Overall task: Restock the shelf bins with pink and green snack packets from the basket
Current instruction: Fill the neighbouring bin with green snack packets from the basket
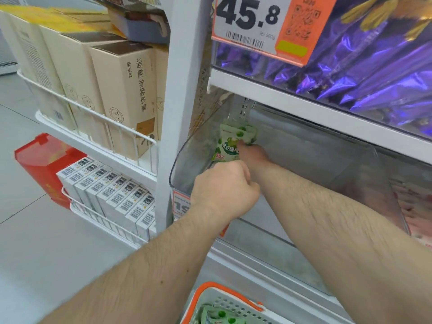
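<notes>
Both of the person's arms reach into the clear plastic shelf bin [187, 155] on the lower shelf. The right hand [253, 153] is deep inside it, holding a cluster of green snack packets [230, 146] against the back left corner of the bin; its thumb lies across the front of the nearest packet, and the rest of its fingers are hidden behind the packets, so I cannot tell how they are curled. The packets are small pouches, pale green and white, printed with round green fruit shapes, Chinese characters in a darker green band, and a red-pink mark near the bottom edge. They stand roughly upright, bunched one behind another, their crimped tops fanning a little toward the metal upright at the back.

The left hand [224, 190] sits at the bin's front left, its fingers curled into a fist just below the lowest packet. Its knuckles face me, and whether it pinches the packet's bottom edge or holds nothing is not clear.

At the bottom of the view stands the basket [236, 305], white perforated plastic with an orange handle, and more of the same green pouches lie inside it.

Above the bin, a shelf holds shiny purple foil packets [364, 73] behind a price tag [261, 22] reading 45.8. To the left, wire racks carry tall beige boxes [126, 94] and, lower down, a row of white boxes [112, 195] with barcodes. A red box [44, 167] stands on the floor beside them.
</notes>
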Demonstrator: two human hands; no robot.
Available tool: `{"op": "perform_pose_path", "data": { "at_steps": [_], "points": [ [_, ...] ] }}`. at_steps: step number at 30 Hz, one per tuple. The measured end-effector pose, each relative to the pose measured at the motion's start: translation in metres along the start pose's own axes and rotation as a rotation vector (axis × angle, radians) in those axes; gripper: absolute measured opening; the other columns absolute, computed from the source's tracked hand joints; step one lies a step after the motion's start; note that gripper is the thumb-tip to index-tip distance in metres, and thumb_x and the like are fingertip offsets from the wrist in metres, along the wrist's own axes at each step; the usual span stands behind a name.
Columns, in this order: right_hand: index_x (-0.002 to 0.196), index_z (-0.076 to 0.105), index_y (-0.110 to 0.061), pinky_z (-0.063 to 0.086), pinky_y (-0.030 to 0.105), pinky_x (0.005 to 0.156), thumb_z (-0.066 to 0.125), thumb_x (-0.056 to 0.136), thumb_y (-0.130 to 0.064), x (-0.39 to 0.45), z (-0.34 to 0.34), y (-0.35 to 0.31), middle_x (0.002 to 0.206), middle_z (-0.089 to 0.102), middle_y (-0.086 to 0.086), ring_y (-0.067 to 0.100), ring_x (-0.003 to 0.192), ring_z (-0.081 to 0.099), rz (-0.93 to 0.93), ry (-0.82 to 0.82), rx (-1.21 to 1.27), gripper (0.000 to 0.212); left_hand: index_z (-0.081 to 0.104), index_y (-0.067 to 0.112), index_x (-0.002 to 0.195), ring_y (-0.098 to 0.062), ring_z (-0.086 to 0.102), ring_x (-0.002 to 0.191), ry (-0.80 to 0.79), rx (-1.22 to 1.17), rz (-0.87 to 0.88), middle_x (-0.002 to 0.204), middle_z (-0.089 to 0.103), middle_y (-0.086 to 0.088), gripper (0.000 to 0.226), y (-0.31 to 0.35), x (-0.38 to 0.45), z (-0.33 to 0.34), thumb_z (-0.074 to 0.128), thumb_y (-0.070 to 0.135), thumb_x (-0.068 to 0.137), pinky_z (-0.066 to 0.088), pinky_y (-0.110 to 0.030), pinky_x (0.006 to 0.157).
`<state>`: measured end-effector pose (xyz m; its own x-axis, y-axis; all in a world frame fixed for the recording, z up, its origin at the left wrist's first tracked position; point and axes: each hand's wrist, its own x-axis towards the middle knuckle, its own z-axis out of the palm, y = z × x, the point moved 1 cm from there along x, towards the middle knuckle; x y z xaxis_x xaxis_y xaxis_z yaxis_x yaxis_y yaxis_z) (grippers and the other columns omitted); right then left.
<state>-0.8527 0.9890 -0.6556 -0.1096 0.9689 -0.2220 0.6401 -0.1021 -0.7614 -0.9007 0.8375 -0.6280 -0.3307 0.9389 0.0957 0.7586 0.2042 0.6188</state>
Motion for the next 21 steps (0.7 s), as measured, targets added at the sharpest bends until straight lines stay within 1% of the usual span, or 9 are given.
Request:
{"op": "perform_pose_path", "data": {
  "at_steps": [3, 6, 8, 10, 13, 15, 18, 19, 21],
  "points": [
    [0.086, 0.055, -0.014, 0.041, 0.024, 0.058, 0.048, 0.098, -0.045, -0.007, -0.002, 0.002, 0.080, 0.061, 0.001, 0.014, 0.062, 0.054, 0.028, -0.026, 0.055, 0.033, 0.064, 0.033, 0.093, -0.021, 0.062, 0.093, -0.003, 0.004, -0.005, 0.100, 0.066, 0.010, 0.020, 0.000, 0.000, -0.001, 0.051, 0.037, 0.078, 0.042, -0.029, 0.073],
    [0.091, 0.058, -0.012, 0.041, 0.022, 0.053, 0.054, 0.093, -0.047, -0.014, -0.005, 0.007, 0.076, 0.061, 0.000, 0.016, 0.064, 0.058, 0.057, -0.008, 0.056, 0.035, 0.064, 0.032, 0.091, -0.023, 0.062, 0.093, -0.006, -0.009, -0.021, 0.100, 0.066, 0.008, 0.018, 0.001, -0.001, -0.003, 0.052, 0.037, 0.078, 0.042, -0.029, 0.074],
    [0.092, 0.063, -0.010, 0.046, 0.023, 0.055, 0.059, 0.090, -0.046, -0.020, -0.007, 0.011, 0.080, 0.067, 0.003, 0.019, 0.069, 0.064, 0.078, -0.006, 0.096, 0.036, 0.063, 0.032, 0.090, -0.024, 0.062, 0.093, -0.011, -0.020, -0.022, 0.098, 0.066, 0.008, 0.016, 0.002, -0.002, -0.005, 0.052, 0.036, 0.078, 0.043, -0.030, 0.074],
    [0.087, 0.065, -0.011, 0.048, 0.024, 0.057, 0.063, 0.088, -0.039, -0.029, -0.010, 0.012, 0.083, 0.070, 0.005, 0.020, 0.069, 0.065, 0.091, 0.000, 0.138, 0.029, 0.062, 0.034, 0.091, -0.023, 0.061, 0.094, -0.016, -0.048, -0.030, 0.100, 0.065, 0.009, 0.015, 0.004, -0.004, -0.008, 0.052, 0.034, 0.079, 0.043, -0.029, 0.074],
    [0.071, 0.058, -0.014, 0.037, 0.015, 0.042, 0.061, 0.082, -0.021, -0.051, -0.025, 0.007, 0.068, 0.061, 0.002, 0.017, 0.054, 0.055, 0.069, 0.061, 0.037, 0.014, 0.061, 0.036, 0.095, -0.023, 0.060, 0.099, -0.011, -0.112, -0.041, 0.104, 0.067, 0.010, 0.019, 0.009, -0.009, -0.011, 0.052, 0.031, 0.078, 0.047, -0.030, 0.081],
    [0.066, 0.055, -0.016, 0.033, 0.017, 0.041, 0.057, 0.080, -0.016, -0.069, -0.034, 0.008, 0.064, 0.056, -0.001, 0.018, 0.055, 0.052, 0.004, 0.163, -0.012, 0.014, 0.061, 0.033, 0.094, -0.022, 0.060, 0.098, 0.015, -0.159, -0.024, 0.099, 0.068, 0.010, 0.018, 0.017, -0.015, -0.011, 0.054, 0.028, 0.078, 0.050, -0.032, 0.084],
    [0.068, 0.060, -0.019, 0.038, 0.022, 0.061, 0.057, 0.080, -0.018, -0.113, -0.053, 0.016, 0.068, 0.060, -0.006, 0.016, 0.071, 0.054, -0.145, 0.334, 0.124, 0.012, 0.056, 0.023, 0.079, -0.024, 0.060, 0.084, 0.039, -0.179, 0.075, 0.083, 0.065, 0.004, 0.005, 0.033, -0.034, -0.012, 0.058, 0.024, 0.075, 0.051, -0.032, 0.073],
    [0.067, 0.060, -0.020, 0.037, 0.022, 0.062, 0.058, 0.081, -0.017, -0.132, -0.061, 0.021, 0.065, 0.058, -0.009, 0.012, 0.070, 0.053, -0.239, 0.403, 0.126, 0.014, 0.054, 0.021, 0.074, -0.024, 0.059, 0.080, 0.002, -0.150, 0.130, 0.078, 0.063, 0.003, 0.006, 0.038, -0.043, -0.014, 0.059, 0.023, 0.074, 0.049, -0.031, 0.068],
    [0.066, 0.061, -0.019, 0.035, 0.016, 0.058, 0.060, 0.080, -0.015, -0.172, -0.073, 0.037, 0.058, 0.055, -0.010, 0.008, 0.064, 0.050, -0.535, 0.518, 0.120, 0.015, 0.051, 0.019, 0.068, -0.024, 0.057, 0.074, -0.189, -0.021, 0.245, 0.070, 0.059, 0.002, 0.011, 0.045, -0.066, -0.013, 0.059, 0.022, 0.075, 0.043, -0.029, 0.060]
  ]
}}
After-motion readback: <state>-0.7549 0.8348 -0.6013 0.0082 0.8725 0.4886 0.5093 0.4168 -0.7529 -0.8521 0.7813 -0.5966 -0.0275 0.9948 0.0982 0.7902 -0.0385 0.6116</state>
